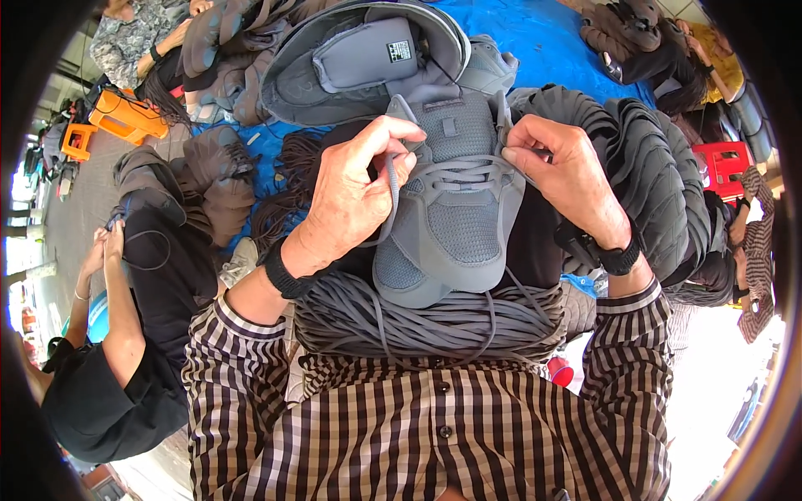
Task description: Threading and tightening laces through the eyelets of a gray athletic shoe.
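I see the shoe (464, 232) lying between left hand (347, 185) and right hand (570, 169), toe (469, 271) toward the shirt (443, 417), both pinching lace (391, 190).

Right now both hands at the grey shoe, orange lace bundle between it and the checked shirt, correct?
Not orange: the head view shows a grey lace bundle between grey shoe and checked shirt. Left hand and right hand are at the shoe.

Lace bundle (426, 326) blocks below gray shoe (464, 230), center; second shoe (359, 58) blocks top; gray stack (639, 179), right; gap over blue sheet (555, 50), upper right.
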`<state>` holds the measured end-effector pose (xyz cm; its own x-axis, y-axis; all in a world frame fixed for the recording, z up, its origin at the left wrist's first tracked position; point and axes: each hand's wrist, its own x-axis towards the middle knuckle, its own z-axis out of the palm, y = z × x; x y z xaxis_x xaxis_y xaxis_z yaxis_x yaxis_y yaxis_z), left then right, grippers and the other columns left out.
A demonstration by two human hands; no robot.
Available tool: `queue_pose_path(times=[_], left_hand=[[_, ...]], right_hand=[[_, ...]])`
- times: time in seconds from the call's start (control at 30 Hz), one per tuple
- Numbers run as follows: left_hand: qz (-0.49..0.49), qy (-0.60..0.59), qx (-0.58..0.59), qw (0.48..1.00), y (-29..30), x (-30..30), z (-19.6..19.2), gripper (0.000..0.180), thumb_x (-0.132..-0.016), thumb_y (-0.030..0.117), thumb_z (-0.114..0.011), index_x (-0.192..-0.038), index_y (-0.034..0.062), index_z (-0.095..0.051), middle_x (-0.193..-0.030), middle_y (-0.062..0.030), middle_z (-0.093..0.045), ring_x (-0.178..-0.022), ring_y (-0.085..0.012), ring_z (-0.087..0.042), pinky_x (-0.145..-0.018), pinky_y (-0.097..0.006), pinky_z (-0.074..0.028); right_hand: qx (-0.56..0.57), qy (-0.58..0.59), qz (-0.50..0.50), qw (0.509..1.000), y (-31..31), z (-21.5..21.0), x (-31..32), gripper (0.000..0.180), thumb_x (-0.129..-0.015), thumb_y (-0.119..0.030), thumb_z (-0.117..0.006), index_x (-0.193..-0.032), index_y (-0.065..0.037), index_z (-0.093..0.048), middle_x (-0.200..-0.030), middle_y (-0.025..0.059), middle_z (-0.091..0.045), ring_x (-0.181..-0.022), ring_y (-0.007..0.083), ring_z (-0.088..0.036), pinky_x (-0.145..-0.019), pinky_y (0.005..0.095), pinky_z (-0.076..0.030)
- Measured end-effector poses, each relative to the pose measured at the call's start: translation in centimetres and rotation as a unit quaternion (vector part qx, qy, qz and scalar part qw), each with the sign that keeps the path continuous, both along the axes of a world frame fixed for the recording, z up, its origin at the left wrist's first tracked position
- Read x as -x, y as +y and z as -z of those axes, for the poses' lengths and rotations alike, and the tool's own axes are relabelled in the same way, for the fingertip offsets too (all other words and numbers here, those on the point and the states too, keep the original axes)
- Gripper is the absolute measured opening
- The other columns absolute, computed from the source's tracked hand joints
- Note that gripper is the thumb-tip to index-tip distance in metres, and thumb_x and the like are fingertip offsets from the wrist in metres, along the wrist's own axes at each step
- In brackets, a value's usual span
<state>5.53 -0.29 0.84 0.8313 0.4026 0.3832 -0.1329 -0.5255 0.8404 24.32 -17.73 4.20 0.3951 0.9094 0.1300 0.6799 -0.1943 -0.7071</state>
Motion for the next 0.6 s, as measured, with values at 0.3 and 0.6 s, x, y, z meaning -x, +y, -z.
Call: queue_pose_path(times=[0.3,0.6], left_hand=[[0.001,0.066,0.032,0.997,0.0,-0.3,-1.2,0.019,-0.087,0.003,-0.060,-0.106,0.0022,-0.059,-0.074,0.0007,-0.057,-0.066,-0.0044,-0.049,-0.064,-0.021,-0.041],[-0.018,0.047,-0.129,0.990,-0.5,-1.3,-1.4,0.012,-0.085,0.003,-0.062,-0.097,0.0025,-0.058,-0.068,0.0015,-0.053,-0.059,-0.0042,-0.045,-0.056,-0.022,-0.039]], right_hand=[[-0.012,-0.015,-0.010,1.000,0.0,0.0,0.2,0.008,-0.085,-0.003,-0.065,-0.083,0.001,-0.058,-0.069,0.0015,-0.057,-0.065,0.0076,-0.050,-0.061,0.0248,-0.043],[-0.045,-0.084,-0.034,0.995,-0.1,-1.1,0.2,0.011,-0.079,-0.002,-0.067,-0.087,0.001,-0.060,-0.077,0.0086,-0.061,-0.072,0.0193,-0.060,-0.067,0.0302,-0.048]])
